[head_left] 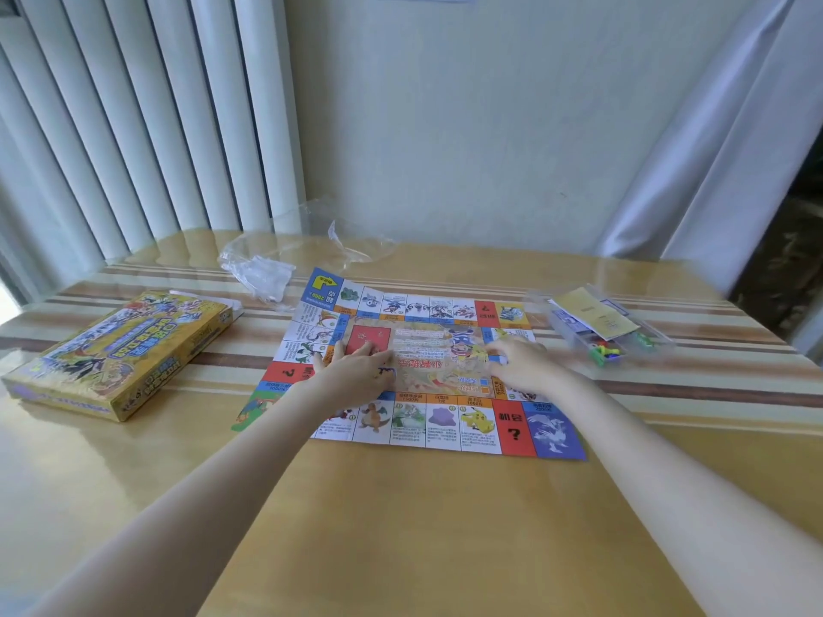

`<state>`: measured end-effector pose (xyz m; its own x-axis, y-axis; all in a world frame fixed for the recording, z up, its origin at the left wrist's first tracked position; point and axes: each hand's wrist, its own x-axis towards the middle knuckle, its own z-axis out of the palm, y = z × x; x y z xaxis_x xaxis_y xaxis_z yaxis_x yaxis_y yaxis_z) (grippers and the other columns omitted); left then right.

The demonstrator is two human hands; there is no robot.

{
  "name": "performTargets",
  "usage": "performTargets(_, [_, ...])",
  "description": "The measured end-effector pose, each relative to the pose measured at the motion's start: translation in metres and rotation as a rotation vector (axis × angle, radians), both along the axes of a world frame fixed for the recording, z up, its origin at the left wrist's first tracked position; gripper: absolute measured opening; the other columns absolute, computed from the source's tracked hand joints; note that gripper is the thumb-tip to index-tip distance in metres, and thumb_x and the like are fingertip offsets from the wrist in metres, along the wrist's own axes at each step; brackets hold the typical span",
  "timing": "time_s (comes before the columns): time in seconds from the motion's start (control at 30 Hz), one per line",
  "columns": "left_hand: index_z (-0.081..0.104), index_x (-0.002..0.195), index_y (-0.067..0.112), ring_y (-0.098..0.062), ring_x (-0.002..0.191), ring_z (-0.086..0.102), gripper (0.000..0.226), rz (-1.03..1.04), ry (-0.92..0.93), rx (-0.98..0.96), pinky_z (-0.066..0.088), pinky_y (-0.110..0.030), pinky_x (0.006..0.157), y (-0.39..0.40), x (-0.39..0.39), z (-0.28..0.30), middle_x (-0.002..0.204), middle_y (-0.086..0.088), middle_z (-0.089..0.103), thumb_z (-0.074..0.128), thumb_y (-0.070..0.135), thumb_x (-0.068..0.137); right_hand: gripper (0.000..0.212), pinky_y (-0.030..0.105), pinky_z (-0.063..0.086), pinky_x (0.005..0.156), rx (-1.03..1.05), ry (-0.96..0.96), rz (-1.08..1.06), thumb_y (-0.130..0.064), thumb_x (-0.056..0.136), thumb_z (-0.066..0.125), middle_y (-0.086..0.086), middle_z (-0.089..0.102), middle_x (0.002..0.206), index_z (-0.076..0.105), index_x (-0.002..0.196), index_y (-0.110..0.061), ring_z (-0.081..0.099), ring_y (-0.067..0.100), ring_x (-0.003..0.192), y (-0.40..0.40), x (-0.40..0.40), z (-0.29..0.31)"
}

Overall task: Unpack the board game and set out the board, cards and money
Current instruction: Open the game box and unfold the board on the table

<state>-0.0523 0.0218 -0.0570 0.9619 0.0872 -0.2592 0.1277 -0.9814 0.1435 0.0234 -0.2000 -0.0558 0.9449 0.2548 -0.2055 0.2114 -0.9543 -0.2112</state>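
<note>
Right, we're at the flattening step: the paper game board (418,371) lies unfolded on the wooden table (401,527), printed side up, and both our hands are on its centre panel. The left hand (356,371) lies palm down w/ fingers straight, pressing near the red card square, gripping nothing. The right hand (516,362) rests on the board's right-centre w/ fingers bent and fingertips down; it pinches nothing we can make out, so we read it as pressing too. To do this well, we think we should sweep outward from the centre toward the edges, since the near-left corner looks lifted and fold creases cross the sheet; thin paper likely springs back, so firm slow strokes along the creases beat quick pats. Keep one palm anchoring while the other smooths, or the sheet prob. slides on the glossy top. The cards and money seem to sit in the clear plastic tray (601,327) just off the board's right edge, w/ coloured pawns (605,351) inside; those aren't set out yet. The game box (120,354) lies well to the left, and the empty plastic wrap (285,260) sits behind the board's far-left corner.
</note>
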Motion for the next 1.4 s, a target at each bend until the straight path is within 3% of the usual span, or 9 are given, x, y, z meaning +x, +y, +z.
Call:
performTargets(0.17, [0.013,0.147,0.037,-0.032,0.144,-0.001,0.052,-0.026,0.006,0.046,0.007,-0.064,0.109,0.003,0.000,0.000,0.157,0.005,0.008,0.030,0.045,0.098,0.060,0.042,0.034,0.100,0.106,-0.051,-0.382,-0.033,0.093,0.050,0.014,0.033,0.145,0.024,0.144,-0.013,0.031,0.036,0.130,0.003,0.005,0.007])
performTargets(0.3, [0.014,0.147,0.038,-0.030,0.145,-0.001,0.052,-0.040,-0.013,0.052,0.009,-0.061,0.110,0.004,-0.001,0.001,0.157,0.006,0.008,0.032,0.044,0.098,0.067,0.036,0.042,0.093,0.528,-0.036,-0.559,-0.009,0.082,0.063,0.012,0.045,0.137,0.031,0.141,-0.007,0.043,0.032,0.125,-0.002,0.022,0.021])
performTargets(0.6, [0.020,0.146,0.033,-0.036,0.143,0.000,0.052,-0.007,0.005,0.025,0.009,-0.062,0.109,0.000,-0.003,0.004,0.156,0.002,0.013,0.035,0.035,0.097,0.050,0.035,0.046,0.084,0.499,-0.148,-0.469,0.007,0.084,0.048,0.011,0.047,0.133,0.046,0.131,-0.012,0.048,0.030,0.117,0.006,0.014,0.029])
performTargets(0.73, [0.027,0.144,0.029,-0.037,0.142,0.007,0.050,0.006,-0.021,0.028,0.012,-0.062,0.110,0.004,-0.004,0.003,0.152,-0.002,0.023,0.039,0.033,0.096,0.050,0.029,0.041,0.067,0.652,-0.170,-0.460,0.007,0.084,0.046,0.009,0.047,0.133,0.046,0.130,-0.013,0.050,0.025,0.106,0.007,0.008,0.026])
performTargets(0.93, [0.034,0.142,0.021,-0.023,0.132,0.037,0.052,-0.051,-0.430,-0.055,0.024,-0.049,0.111,0.014,0.001,0.025,0.146,-0.001,0.037,0.046,0.018,0.092,0.042,0.027,0.043,0.077,0.825,-0.241,-0.458,0.004,0.082,0.047,0.011,0.059,0.122,0.056,0.119,-0.012,0.058,0.027,0.103,-0.003,0.026,0.070])
performTargets(1.1, [0.023,0.147,0.019,-0.021,0.141,0.022,0.068,-0.179,-0.859,-0.004,0.017,-0.040,0.112,-0.006,0.010,0.078,0.154,-0.001,0.022,0.049,0.004,0.086,0.035,0.024,0.041,0.082,0.774,-0.354,-0.354,-0.002,0.085,0.049,0.010,0.064,0.116,0.065,0.116,-0.011,0.057,0.025,0.106,-0.014,0.031,0.134])
performTargets(1.27, [0.027,0.146,0.017,-0.026,0.142,0.022,0.076,-0.396,-1.212,0.262,0.020,-0.047,0.112,-0.042,0.021,0.133,0.154,-0.007,0.025,0.042,0.005,0.072,0.012,0.027,0.043,0.079,0.510,-0.392,0.064,-0.020,0.085,0.064,0.007,0.068,0.101,0.070,0.095,-0.016,0.060,0.022,0.098,0.012,0.019,0.188])
performTargets(1.37, [0.008,0.150,0.015,-0.026,0.146,0.002,0.071,-0.285,-0.999,0.416,0.000,-0.048,0.115,-0.052,0.020,0.161,0.157,-0.009,0.010,0.040,0.014,0.086,0.013,0.042,0.044,0.094,0.318,-0.431,0.264,-0.025,0.085,0.062,-0.008,0.066,0.084,0.061,0.073,-0.031,0.061,0.017,0.092,0.033,0.009,0.199])
performTargets(1.4, [0.009,0.149,0.014,-0.027,0.145,0.007,0.066,-0.226,-0.886,0.429,-0.001,-0.048,0.115,-0.053,0.020,0.167,0.154,-0.012,0.020,0.040,0.019,0.091,0.014,0.046,0.042,0.096,0.306,-0.443,0.303,-0.022,0.085,0.061,-0.011,0.065,0.082,0.062,0.077,-0.033,0.059,0.014,0.091,0.038,0.003,0.199])
